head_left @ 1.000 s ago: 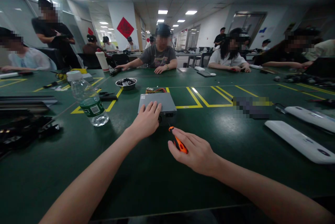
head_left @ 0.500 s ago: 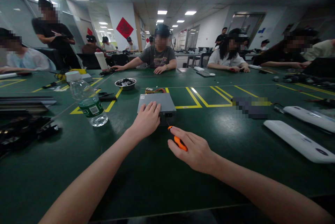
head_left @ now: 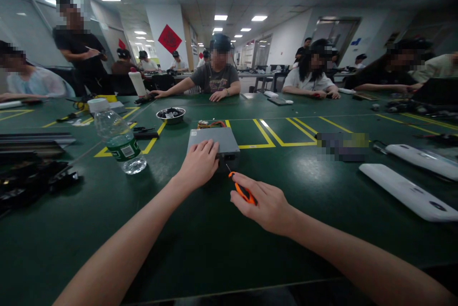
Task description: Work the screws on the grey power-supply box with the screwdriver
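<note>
A grey metal box [head_left: 218,138] with a socket on its near side rests on the green table, and coloured wires [head_left: 211,124] show behind it. My left hand [head_left: 200,163] lies over the box's near left part, its fingers on the top face. My right hand [head_left: 265,201] is closed around an orange and black screwdriver [head_left: 244,194], just in front of the box's near right side. The screwdriver's thin shaft points up and left at the near face; whether its tip touches the box cannot be made out.
A water bottle [head_left: 123,144] stands left of the box, with a metal bowl [head_left: 171,115] of small parts behind it. Black parts [head_left: 32,182] lie at the left. White devices [head_left: 408,191] lie at the right. People sit across the table [head_left: 250,258].
The screwdriver has shifted slightly in my right hand, and more of its shaft shows. My left hand stays on the box. The standing person at the back left has moved a little right.
</note>
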Available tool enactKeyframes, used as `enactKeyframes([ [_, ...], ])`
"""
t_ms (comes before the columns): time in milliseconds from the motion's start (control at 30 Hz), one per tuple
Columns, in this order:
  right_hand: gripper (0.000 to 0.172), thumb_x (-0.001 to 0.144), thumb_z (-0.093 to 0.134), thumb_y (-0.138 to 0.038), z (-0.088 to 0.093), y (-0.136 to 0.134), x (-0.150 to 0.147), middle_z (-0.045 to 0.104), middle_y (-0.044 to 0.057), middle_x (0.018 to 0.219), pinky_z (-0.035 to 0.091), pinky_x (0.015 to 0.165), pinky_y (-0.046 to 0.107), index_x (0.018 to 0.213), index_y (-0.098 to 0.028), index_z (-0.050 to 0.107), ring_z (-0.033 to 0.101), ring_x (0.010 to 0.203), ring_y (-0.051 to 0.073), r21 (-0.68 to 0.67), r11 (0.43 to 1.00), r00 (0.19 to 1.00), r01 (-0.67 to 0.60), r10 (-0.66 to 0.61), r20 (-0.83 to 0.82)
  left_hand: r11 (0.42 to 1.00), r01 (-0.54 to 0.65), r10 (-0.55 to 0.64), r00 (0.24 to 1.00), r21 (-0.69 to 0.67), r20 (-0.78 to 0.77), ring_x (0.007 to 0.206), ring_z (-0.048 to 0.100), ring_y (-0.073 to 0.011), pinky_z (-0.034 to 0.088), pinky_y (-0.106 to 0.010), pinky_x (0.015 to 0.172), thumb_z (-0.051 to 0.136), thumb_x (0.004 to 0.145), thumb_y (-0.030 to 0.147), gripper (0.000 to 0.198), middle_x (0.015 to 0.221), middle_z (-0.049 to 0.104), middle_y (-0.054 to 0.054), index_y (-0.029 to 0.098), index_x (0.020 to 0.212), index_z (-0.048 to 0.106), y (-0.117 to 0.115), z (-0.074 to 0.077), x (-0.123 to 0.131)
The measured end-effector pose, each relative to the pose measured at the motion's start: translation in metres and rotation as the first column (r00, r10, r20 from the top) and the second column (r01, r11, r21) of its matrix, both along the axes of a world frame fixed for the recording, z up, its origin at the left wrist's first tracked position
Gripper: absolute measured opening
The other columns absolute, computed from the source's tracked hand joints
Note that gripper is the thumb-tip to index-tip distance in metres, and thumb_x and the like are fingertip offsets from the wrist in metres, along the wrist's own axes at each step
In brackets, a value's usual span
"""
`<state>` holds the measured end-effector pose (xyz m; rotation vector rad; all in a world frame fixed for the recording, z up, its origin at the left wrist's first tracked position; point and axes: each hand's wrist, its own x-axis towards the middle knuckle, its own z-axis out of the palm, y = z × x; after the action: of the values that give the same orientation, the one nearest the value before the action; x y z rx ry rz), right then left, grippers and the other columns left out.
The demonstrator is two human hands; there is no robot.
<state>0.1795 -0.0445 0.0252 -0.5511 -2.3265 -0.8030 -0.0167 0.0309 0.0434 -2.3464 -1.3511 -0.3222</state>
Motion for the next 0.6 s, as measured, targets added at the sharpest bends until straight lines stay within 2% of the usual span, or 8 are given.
enactKeyframes([
  [133,0.012,0.083,0.053,-0.022,0.0006,0.0000,-0.0002,0.061,0.015,0.102,0.051,0.077,0.029,0.093,-0.016,0.051,0.059,0.100,0.021,-0.048,0.999,0.998,0.024,-0.026,-0.054,1.000,0.006,-0.006,1.000,0.010,-0.004,0.119,0.042,-0.0254,0.035,-0.039,0.094,0.036,0.088,0.029,0.043,0.132,0.045,-0.015,0.012,0.127,0.041,0.0012,-0.0016,-0.0005],
  [267,0.018,0.083,0.048,-0.017,-0.0051,-0.0014,-0.0021,0.054,0.019,0.114,0.049,0.083,0.037,0.101,-0.015,0.048,0.050,0.113,0.026,-0.097,0.995,1.000,0.012,-0.014,-0.022,1.000,0.001,-0.001,1.000,0.010,-0.010,0.119,0.043,-0.0247,0.035,-0.039,0.094,0.036,0.088,0.029,0.042,0.132,0.045,-0.014,0.014,0.127,0.041,0.0008,-0.0006,-0.0001],
  [367,0.025,0.083,0.046,-0.014,-0.0085,0.0002,0.0002,0.051,0.022,0.117,0.050,0.082,0.034,0.108,-0.014,0.045,0.047,0.117,0.027,-0.089,0.996,1.000,-0.019,0.021,0.020,1.000,0.001,-0.001,1.000,0.004,-0.011,0.119,0.043,-0.0247,0.035,-0.038,0.095,0.036,0.088,0.029,0.042,0.131,0.046,-0.014,0.013,0.126,0.041,0.0005,-0.0001,0.0002],
  [467,0.023,0.084,0.049,-0.015,-0.0076,0.0038,0.0046,0.055,0.020,0.114,0.050,0.079,0.028,0.107,-0.015,0.046,0.050,0.114,0.024,-0.056,0.998,1.000,-0.017,0.017,-0.005,1.000,0.000,0.000,1.000,-0.002,-0.002,0.120,0.042,-0.0254,0.036,-0.040,0.095,0.036,0.088,0.029,0.043,0.132,0.045,-0.015,0.013,0.127,0.041,0.0013,-0.0014,0.0001],
  [600,0.012,0.085,0.049,-0.021,-0.0032,0.0046,0.0064,0.060,0.015,0.107,0.051,0.073,0.025,0.096,-0.017,0.047,0.058,0.102,0.019,-0.071,0.997,0.994,0.037,-0.044,-0.096,1.000,-0.004,0.004,1.000,0.010,-0.002,0.120,0.042,-0.0255,0.036,-0.040,0.094,0.036,0.088,0.029,0.043,0.132,0.045,-0.014,0.014,0.127,0.041,0.0024,-0.0031,-0.0001],
])
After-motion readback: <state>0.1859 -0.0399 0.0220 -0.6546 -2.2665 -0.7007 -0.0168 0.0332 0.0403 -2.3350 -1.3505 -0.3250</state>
